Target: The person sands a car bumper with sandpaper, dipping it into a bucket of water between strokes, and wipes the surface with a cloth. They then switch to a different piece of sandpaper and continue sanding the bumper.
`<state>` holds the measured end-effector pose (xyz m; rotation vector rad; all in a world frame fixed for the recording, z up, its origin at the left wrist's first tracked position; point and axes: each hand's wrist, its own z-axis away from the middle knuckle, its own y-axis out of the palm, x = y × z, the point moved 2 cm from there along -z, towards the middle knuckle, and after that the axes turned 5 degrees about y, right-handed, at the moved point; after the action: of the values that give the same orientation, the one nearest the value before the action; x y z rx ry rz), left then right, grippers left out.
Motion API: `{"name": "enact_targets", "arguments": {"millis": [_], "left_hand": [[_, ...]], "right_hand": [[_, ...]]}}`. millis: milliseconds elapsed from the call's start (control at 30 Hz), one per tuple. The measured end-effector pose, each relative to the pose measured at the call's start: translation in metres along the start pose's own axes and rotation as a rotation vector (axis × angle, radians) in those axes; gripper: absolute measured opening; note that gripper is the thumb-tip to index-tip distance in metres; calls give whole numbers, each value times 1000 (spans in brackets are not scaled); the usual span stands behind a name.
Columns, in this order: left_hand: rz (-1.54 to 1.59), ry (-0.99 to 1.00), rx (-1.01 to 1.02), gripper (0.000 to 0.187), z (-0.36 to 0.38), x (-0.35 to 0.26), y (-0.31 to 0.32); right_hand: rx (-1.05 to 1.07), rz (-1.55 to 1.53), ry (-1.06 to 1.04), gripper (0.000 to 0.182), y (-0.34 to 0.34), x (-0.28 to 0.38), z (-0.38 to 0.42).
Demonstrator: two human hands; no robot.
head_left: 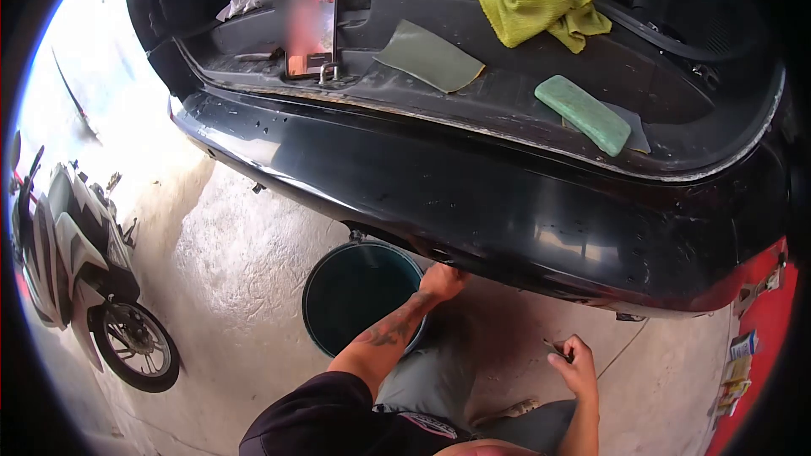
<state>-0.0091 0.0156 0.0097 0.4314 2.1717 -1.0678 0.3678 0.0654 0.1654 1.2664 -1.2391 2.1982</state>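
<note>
- Under the lower middle of the frame: left hand (pixel 443 280) reaching up to the bottom edge of the black rear bumper (pixel 507 228), fingers curled against its underside, closed on no loose thing as far as can be seen.
- Right hand (pixel 574 365) lower right of centre, well apart from the bumper, pinched shut on a small dark object (pixel 557 348) (too small to identify).
- Dark bucket (pixel 359 295) on the concrete floor just beside the left forearm, partly under the bumper.
- Better done, probably, with the left fingertips pressed flat along the lip to feel the edge, wrist kept clear of the bucket rim, and the right hand brought up only once the spot is found.
- Bumper's long axis running from upper left to lower right across the frame, its outer face turned toward the camera, lower lip pointing down at the floor.
- On the sill above: green sanding block (pixel 583 114), grey sheet (pixel 431 57), yellow-green cloth (pixel 541 0), phone (pixel 310 27).
- Parked scooter (pixel 76 270) at far left.
</note>
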Motion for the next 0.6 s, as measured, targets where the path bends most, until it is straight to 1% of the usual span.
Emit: {"name": "enact_targets", "arguments": {"millis": [67,100,167,200,267,367,467,567,600], "left_hand": [[6,46,-77,27,-1,-6,-5],[-8,44,-58,27,-1,-7,-6],[-30,36,-24,26,0,-9,-7],[-20,2,9,27,2,-4,-3],[-3,-62,70,28,5,11,4],[90,-181,39,30,2,-7,-15],[276,-221,-114,28,9,-19,-30],[93,36,-466,24,20,-18,-41],[65,11,-447,24,25,-30,-64]], "right_hand": [[-43,161,-14,39,4,2,-8],[-59,144,13,43,4,-3,-11],[-98,141,-67,42,8,-10,-14],[-118,144,-110,41,10,-12,-15],[-128,161,-121,41,12,-15,-17],[-139,209,-140,41,13,-16,-21],[-144,237,-137,42,12,-20,-22],[-156,241,-124,42,11,-24,-22],[-167,247,-132,42,11,-26,-22]]}}
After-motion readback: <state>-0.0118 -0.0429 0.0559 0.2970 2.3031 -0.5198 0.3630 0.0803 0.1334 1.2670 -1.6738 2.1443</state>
